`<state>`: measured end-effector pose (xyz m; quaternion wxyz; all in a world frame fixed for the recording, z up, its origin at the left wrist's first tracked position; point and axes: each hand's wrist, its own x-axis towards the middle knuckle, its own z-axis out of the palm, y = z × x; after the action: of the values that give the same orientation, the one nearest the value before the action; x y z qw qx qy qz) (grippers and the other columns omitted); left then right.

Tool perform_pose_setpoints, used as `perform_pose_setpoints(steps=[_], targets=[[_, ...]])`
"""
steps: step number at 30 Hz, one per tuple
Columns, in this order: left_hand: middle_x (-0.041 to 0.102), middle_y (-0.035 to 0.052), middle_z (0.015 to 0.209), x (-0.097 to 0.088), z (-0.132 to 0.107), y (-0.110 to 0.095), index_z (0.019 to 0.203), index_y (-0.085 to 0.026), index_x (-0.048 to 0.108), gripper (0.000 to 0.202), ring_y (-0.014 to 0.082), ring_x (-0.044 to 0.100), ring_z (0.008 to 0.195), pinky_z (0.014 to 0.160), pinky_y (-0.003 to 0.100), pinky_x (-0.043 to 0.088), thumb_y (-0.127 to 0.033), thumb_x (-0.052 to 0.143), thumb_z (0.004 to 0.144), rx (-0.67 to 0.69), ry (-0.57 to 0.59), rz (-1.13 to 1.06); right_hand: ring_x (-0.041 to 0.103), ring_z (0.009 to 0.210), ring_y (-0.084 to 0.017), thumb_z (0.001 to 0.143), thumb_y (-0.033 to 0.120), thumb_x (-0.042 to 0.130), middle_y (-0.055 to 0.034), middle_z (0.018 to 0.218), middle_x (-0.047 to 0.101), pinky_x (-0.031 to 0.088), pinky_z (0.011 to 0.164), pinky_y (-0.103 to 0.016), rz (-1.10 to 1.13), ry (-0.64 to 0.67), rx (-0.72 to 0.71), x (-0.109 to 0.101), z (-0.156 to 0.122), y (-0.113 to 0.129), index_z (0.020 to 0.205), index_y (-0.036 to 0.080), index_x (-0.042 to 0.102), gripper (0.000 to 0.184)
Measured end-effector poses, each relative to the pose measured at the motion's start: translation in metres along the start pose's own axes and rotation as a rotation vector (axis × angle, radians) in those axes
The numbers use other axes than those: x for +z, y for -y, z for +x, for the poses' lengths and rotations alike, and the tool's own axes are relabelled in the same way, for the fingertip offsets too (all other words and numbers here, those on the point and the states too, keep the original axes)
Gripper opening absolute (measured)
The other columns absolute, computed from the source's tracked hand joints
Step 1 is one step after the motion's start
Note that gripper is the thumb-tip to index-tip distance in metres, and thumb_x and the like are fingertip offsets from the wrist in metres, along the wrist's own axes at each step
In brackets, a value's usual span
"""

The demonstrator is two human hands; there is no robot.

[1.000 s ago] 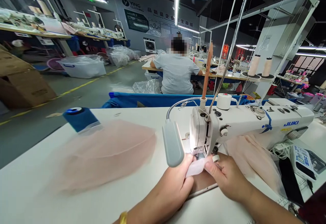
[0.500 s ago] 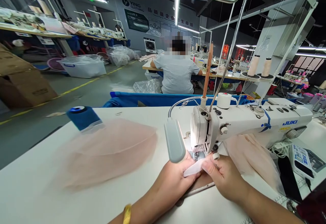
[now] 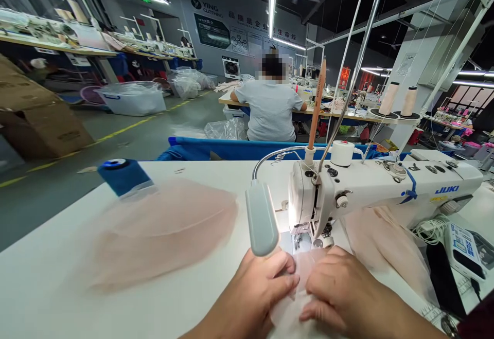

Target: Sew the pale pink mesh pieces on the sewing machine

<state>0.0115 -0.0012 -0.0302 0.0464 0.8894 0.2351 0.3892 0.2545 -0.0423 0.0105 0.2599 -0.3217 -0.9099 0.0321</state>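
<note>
Two bare hands meet before the needle of a white JUKI sewing machine (image 3: 370,187), near the near edge of a white work surface (image 3: 34,287). A sheer pale-pink fabric piece (image 3: 304,263) lies between them; its far end reaches the area of the presser foot (image 3: 299,242), and its near part spreads toward the near edge. The left hand (image 3: 266,283) grips the left margin of this piece between thumb and bent fingers. The right hand (image 3: 343,290) rests with curled fingers against the other margin, its thumb set apart; whether it grasps the cloth cannot be told. A grey lamp head (image 3: 262,220) hangs just above the left hand.

A pink tulle panel (image 3: 165,241) extends over the left part of the surface, and a blue thread cone (image 3: 123,177) lies tilted at the far left corner, touching or nearly touching it. A second pink fabric (image 3: 380,241) emerges below the machine arm. Toward the right edge are a coiled white cable (image 3: 430,229) and a white control box (image 3: 465,249). A brown pencil (image 3: 317,102) stands upright on the machine head. Beyond the far edge, a co-worker (image 3: 272,110) sits facing away.
</note>
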Motion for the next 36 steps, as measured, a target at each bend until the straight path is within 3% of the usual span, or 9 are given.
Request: perform_pose_setpoints(steps=[5, 14, 19, 23, 25, 27, 31, 33, 36], targets=[[0.074, -0.0006, 0.090, 0.001, -0.005, -0.004, 0.096, -0.026, 0.070, 0.026, 0.0236, 0.062, 0.083, 0.081, 0.040, 0.028, -0.011, 0.050, 0.105, 0.020, 0.012, 0.015, 0.068, 0.076, -0.019, 0.104, 0.065, 0.079, 0.0016, 0.080, 0.072, 0.045, 0.084, -0.032, -0.041, 0.048, 0.034, -0.001, -0.002, 0.001, 0.084, 0.022, 0.061, 0.050], [0.079, 0.0019, 0.100, 0.005, 0.000, 0.006, 0.108, -0.027, 0.074, 0.030, 0.0245, 0.064, 0.086, 0.081, 0.040, 0.031, -0.012, 0.049, 0.106, 0.012, 0.007, 0.059, 0.070, 0.088, -0.022, 0.101, 0.056, 0.086, -0.0002, 0.093, 0.077, 0.046, 0.088, -0.035, -0.090, 0.153, 0.181, -0.005, 0.001, -0.001, 0.094, 0.021, 0.064, 0.041], [0.076, 0.0043, 0.100, 0.005, 0.000, 0.016, 0.095, -0.026, 0.074, 0.030, 0.0238, 0.064, 0.086, 0.079, 0.037, 0.040, -0.015, 0.047, 0.105, -0.102, 0.062, -0.044, 0.068, 0.090, -0.025, 0.100, 0.062, 0.083, -0.0029, 0.101, 0.078, 0.047, 0.085, -0.037, -0.117, 0.103, 0.156, 0.001, 0.002, -0.006, 0.106, 0.021, 0.068, 0.044], [0.075, 0.0028, 0.098, 0.004, 0.003, 0.022, 0.100, -0.027, 0.074, 0.029, 0.0227, 0.066, 0.089, 0.080, 0.033, 0.048, -0.023, 0.046, 0.107, -0.276, 0.128, -0.232, 0.063, 0.083, -0.024, 0.109, 0.030, 0.070, -0.0017, 0.089, 0.073, 0.045, 0.079, -0.036, -0.145, 0.032, 0.134, 0.010, 0.004, -0.009, 0.095, 0.023, 0.066, 0.017], [0.073, 0.0021, 0.100, 0.003, 0.007, 0.022, 0.105, -0.028, 0.075, 0.032, 0.0225, 0.067, 0.094, 0.085, 0.032, 0.051, -0.024, 0.044, 0.108, -0.386, 0.169, -0.290, 0.062, 0.082, -0.023, 0.111, 0.021, 0.059, -0.0022, 0.086, 0.071, 0.045, 0.076, -0.034, -0.083, -0.053, 0.187, 0.012, 0.008, -0.010, 0.092, 0.024, 0.066, 0.021], [0.070, 0.0021, 0.097, 0.001, 0.012, 0.021, 0.095, -0.026, 0.073, 0.033, 0.0219, 0.067, 0.092, 0.085, 0.031, 0.052, -0.025, 0.042, 0.108, -0.462, 0.210, -0.313, 0.064, 0.084, -0.023, 0.114, 0.022, 0.052, -0.0033, 0.088, 0.072, 0.047, 0.076, -0.032, 0.013, -0.151, 0.258, 0.012, 0.013, -0.010, 0.092, 0.024, 0.067, 0.027], [0.062, 0.0012, 0.087, -0.003, 0.023, 0.013, 0.073, -0.023, 0.055, 0.023, 0.0195, 0.062, 0.081, 0.071, 0.028, 0.050, -0.022, 0.050, 0.095, -0.484, 0.208, -0.299, 0.066, 0.079, -0.021, 0.118, 0.028, 0.045, -0.0020, 0.082, 0.072, 0.050, 0.075, -0.030, 0.126, -0.232, 0.314, 0.010, 0.021, -0.008, 0.088, 0.024, 0.067, 0.038], [0.063, 0.0004, 0.085, -0.004, 0.027, 0.010, 0.073, -0.023, 0.056, 0.016, 0.0191, 0.062, 0.079, 0.068, 0.026, 0.049, -0.020, 0.054, 0.089, -0.486, 0.197, -0.278, 0.066, 0.077, -0.020, 0.119, 0.029, 0.045, -0.0014, 0.080, 0.072, 0.052, 0.076, -0.029, 0.146, -0.223, 0.323, 0.010, 0.022, -0.006, 0.088, 0.024, 0.068, 0.039], [0.068, 0.0002, 0.086, -0.002, 0.029, 0.010, 0.083, -0.024, 0.067, 0.013, 0.0206, 0.064, 0.083, 0.071, 0.028, 0.051, -0.023, 0.059, 0.094, -0.416, 0.105, -0.235, 0.067, 0.077, -0.020, 0.120, 0.033, 0.044, -0.0016, 0.081, 0.073, 0.054, 0.078, -0.030, 0.164, -0.236, 0.337, 0.011, 0.022, -0.003, 0.090, 0.025, 0.072, 0.042]])
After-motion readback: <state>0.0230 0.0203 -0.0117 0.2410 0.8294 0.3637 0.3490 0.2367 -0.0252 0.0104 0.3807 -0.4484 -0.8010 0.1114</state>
